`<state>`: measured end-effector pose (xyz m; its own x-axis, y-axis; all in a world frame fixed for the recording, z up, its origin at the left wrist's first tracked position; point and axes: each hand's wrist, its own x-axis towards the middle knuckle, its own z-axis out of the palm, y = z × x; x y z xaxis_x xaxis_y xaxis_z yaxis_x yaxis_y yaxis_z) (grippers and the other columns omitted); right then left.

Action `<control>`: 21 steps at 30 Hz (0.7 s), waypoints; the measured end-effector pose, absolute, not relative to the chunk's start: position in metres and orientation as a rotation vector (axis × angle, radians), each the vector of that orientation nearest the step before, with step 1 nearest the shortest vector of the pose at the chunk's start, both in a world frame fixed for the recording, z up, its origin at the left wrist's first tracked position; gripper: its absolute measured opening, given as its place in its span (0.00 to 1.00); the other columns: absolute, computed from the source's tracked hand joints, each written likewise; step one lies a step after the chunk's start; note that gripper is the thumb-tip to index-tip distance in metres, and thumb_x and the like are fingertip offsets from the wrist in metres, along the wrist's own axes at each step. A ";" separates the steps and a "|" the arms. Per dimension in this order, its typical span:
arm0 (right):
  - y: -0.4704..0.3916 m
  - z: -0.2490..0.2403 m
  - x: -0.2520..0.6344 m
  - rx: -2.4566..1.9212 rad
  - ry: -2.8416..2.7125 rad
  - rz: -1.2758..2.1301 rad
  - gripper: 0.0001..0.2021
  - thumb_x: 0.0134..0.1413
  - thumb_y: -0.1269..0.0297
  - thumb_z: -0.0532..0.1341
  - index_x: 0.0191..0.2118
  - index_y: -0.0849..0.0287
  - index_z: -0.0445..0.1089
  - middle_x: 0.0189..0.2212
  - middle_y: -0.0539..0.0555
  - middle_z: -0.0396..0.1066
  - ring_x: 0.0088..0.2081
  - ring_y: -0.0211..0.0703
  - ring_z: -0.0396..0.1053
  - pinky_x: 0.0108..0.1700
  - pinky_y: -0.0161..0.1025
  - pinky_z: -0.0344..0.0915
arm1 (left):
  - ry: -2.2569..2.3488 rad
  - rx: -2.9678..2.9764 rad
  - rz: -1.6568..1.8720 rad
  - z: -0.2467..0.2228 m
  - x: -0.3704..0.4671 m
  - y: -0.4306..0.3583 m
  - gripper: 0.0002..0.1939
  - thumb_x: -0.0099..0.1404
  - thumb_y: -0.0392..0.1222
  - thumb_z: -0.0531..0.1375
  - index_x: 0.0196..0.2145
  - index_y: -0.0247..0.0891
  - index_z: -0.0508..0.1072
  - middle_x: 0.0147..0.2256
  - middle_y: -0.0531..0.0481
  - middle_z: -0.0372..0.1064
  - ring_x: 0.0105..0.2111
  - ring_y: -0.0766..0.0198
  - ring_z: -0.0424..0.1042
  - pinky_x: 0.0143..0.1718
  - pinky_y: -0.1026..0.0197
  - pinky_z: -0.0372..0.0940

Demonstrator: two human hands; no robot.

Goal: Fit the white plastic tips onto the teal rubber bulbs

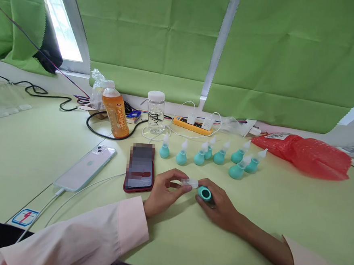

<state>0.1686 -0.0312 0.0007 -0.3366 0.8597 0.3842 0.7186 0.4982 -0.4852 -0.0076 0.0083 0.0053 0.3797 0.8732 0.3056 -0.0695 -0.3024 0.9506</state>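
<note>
Bulb [204, 193] and nozzle [191, 183], held apart but close together over the near table [187, 246].
From my distant post I saw the right hand [220, 202] clamped around the bulb, its mouth facing the camera, probably to keep the hole in sight; the left hand [165, 190] pinched the nozzle between thumb and fingers, likely for fine control. Eight nozzled bulbs [181, 157] stood beyond, I judged, to leave working room; a phone [140, 174] lay beside the left hand.

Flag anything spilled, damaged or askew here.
No spill or damage stands out. The orange drink bottle appears to lean left, possibly just lens distortion. The red-cased phone is pixelated up top, likely image masking rather than a fault.
</note>
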 end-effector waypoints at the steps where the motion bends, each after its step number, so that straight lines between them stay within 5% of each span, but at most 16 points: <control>1: -0.031 0.000 0.167 -1.308 -2.134 0.260 0.10 0.49 0.69 0.51 0.40 0.57 0.58 0.33 0.53 0.64 0.33 0.40 0.63 0.34 0.37 0.60 | 0.737 1.539 1.094 0.006 -0.007 0.009 0.10 0.50 0.41 0.61 0.29 0.33 0.66 0.28 0.48 0.66 0.27 0.67 0.67 0.26 0.64 0.65; 6: -0.024 -0.004 0.164 -1.447 -2.174 0.038 0.04 0.42 0.69 0.53 0.30 0.58 0.59 0.24 0.51 0.64 0.24 0.38 0.61 0.25 0.34 0.54 | 0.646 1.362 0.960 0.009 -0.005 0.012 0.13 0.50 0.44 0.61 0.26 0.32 0.64 0.21 0.53 0.64 0.18 0.71 0.63 0.19 0.66 0.62; 10: -0.019 -0.002 0.165 -1.578 -2.246 -0.041 0.02 0.39 0.71 0.51 0.24 0.59 0.58 0.21 0.50 0.63 0.22 0.37 0.60 0.23 0.33 0.49 | 0.634 1.276 0.936 0.010 -0.006 0.018 0.14 0.44 0.41 0.65 0.24 0.31 0.65 0.27 0.49 0.67 0.23 0.69 0.66 0.26 0.62 0.65; 14: -0.017 0.005 0.168 -1.635 -2.297 -0.074 0.04 0.39 0.72 0.51 0.26 0.59 0.60 0.22 0.50 0.65 0.23 0.37 0.61 0.23 0.33 0.46 | 0.685 1.284 0.840 0.007 -0.006 0.019 0.20 0.41 0.39 0.66 0.35 0.31 0.71 0.29 0.47 0.69 0.27 0.67 0.67 0.33 0.61 0.64; 21: -0.018 0.013 0.174 -1.585 -2.504 -0.209 0.05 0.41 0.72 0.51 0.27 0.60 0.61 0.22 0.50 0.66 0.22 0.36 0.61 0.22 0.34 0.40 | 0.680 1.448 0.762 0.007 -0.005 0.014 0.16 0.47 0.46 0.62 0.31 0.30 0.72 0.32 0.45 0.69 0.20 0.72 0.60 0.19 0.66 0.61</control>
<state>0.1741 -0.0176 0.0127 -0.4203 0.8809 0.2175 0.9048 0.4250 0.0271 -0.0055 0.0138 0.0068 0.6017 0.7975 0.0455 -0.0451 -0.0230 0.9987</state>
